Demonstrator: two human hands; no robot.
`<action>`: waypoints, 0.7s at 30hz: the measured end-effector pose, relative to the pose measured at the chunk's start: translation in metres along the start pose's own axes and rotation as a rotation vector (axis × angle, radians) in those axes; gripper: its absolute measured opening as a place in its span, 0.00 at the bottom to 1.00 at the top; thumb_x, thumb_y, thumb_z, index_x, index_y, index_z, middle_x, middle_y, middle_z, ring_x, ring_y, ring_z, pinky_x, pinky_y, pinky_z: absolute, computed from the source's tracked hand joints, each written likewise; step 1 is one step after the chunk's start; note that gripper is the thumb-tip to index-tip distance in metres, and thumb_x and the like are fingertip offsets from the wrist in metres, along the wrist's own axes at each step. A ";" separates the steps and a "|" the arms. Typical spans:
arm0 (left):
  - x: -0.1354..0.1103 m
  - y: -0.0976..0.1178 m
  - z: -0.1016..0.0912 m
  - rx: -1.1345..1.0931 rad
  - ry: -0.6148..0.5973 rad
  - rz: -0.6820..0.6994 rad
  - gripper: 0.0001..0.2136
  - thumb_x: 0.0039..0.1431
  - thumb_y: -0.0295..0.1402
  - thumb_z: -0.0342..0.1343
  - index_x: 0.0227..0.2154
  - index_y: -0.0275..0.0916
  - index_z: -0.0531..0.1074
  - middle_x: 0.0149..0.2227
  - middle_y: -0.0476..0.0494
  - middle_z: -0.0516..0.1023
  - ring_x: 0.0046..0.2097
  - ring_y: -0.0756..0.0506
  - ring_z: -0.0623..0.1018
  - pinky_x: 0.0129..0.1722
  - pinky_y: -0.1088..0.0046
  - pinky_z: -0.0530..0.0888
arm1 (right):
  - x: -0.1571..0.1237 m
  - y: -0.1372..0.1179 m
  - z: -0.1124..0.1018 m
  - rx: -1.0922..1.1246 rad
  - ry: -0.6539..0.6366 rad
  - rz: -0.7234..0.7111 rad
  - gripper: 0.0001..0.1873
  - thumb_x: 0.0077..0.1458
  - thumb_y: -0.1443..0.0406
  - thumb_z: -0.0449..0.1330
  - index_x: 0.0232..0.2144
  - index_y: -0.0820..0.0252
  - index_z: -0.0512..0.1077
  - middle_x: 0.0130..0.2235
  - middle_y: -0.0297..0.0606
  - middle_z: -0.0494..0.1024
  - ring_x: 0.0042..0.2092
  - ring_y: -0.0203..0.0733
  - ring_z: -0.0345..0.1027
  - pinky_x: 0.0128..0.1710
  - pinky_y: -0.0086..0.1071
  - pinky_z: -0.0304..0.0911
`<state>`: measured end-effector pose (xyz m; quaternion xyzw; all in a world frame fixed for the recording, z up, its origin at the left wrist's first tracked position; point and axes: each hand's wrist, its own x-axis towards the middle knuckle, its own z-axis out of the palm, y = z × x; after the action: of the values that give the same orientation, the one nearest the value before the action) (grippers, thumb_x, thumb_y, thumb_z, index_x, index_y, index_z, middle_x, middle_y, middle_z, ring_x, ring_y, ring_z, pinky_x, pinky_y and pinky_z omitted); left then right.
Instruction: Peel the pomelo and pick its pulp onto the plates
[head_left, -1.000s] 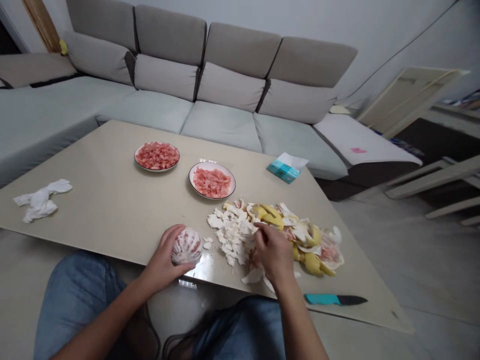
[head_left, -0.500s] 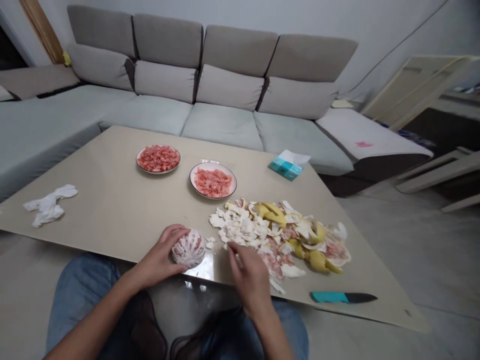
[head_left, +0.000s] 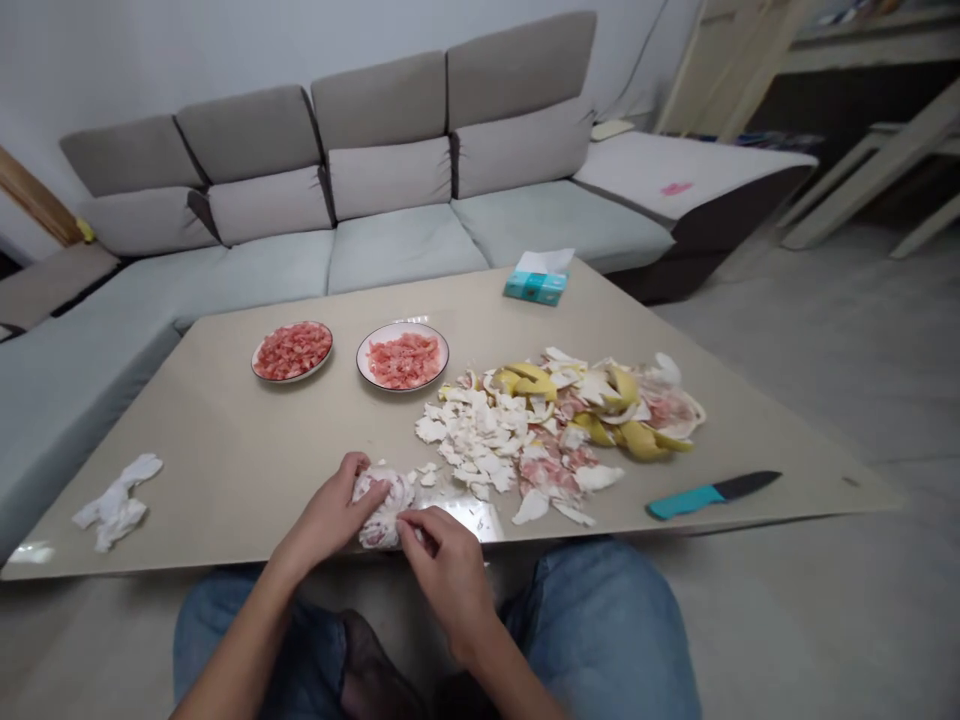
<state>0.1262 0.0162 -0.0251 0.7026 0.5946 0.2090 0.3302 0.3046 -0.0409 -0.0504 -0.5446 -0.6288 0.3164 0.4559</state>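
Observation:
A peeled pomelo (head_left: 385, 500), pink under white pith, rests at the near edge of the beige table (head_left: 225, 440). My left hand (head_left: 330, 515) wraps round its left side. My right hand (head_left: 446, 570) pinches at its front right, fingers closed on the fruit. Just right of it lies a heap of white pith and yellow peel scraps (head_left: 555, 420). Two plates of pink fruit pieces, the left plate (head_left: 292, 352) and the right plate (head_left: 403, 357), stand farther back.
A knife with a teal handle (head_left: 712, 493) lies near the table's right front edge. A crumpled white tissue (head_left: 116, 503) is at the left front, a teal tissue pack (head_left: 535, 280) at the far edge. A grey sofa (head_left: 390, 200) runs behind.
My right hand has left the peel heap and come left onto the pomelo. The left hand keeps holding the fruit. The camera has swung, so the scene sits differently in view.

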 end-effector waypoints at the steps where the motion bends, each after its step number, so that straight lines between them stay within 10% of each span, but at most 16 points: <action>1: 0.002 0.000 0.000 0.016 -0.016 0.007 0.25 0.62 0.46 0.50 0.58 0.42 0.59 0.48 0.38 0.75 0.50 0.40 0.76 0.53 0.57 0.70 | 0.002 -0.001 0.001 -0.019 0.008 -0.002 0.09 0.57 0.69 0.56 0.33 0.57 0.77 0.32 0.37 0.79 0.34 0.40 0.72 0.35 0.30 0.65; 11: -0.008 -0.002 0.004 0.085 0.317 0.064 0.18 0.56 0.40 0.56 0.48 0.40 0.69 0.50 0.38 0.71 0.54 0.39 0.72 0.55 0.56 0.69 | 0.022 0.006 0.018 -0.129 0.012 0.008 0.06 0.55 0.69 0.60 0.32 0.57 0.78 0.31 0.37 0.78 0.33 0.41 0.71 0.36 0.31 0.65; 17: -0.011 -0.002 -0.002 0.048 0.220 -0.097 0.21 0.56 0.45 0.56 0.47 0.38 0.61 0.46 0.39 0.73 0.44 0.41 0.77 0.45 0.60 0.74 | 0.022 0.000 0.024 -0.117 -0.115 0.010 0.07 0.53 0.71 0.62 0.28 0.55 0.78 0.28 0.33 0.78 0.30 0.38 0.70 0.32 0.28 0.62; 21: -0.006 -0.007 0.000 0.132 0.215 0.023 0.23 0.60 0.43 0.52 0.55 0.40 0.61 0.53 0.38 0.70 0.54 0.40 0.72 0.55 0.57 0.68 | 0.020 -0.005 0.023 -0.262 -0.153 -0.028 0.06 0.55 0.70 0.61 0.28 0.57 0.77 0.29 0.36 0.78 0.33 0.40 0.71 0.33 0.29 0.60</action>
<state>0.1204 0.0111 -0.0294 0.7030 0.6311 0.2474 0.2152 0.2818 -0.0201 -0.0499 -0.5648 -0.7052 0.2662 0.3360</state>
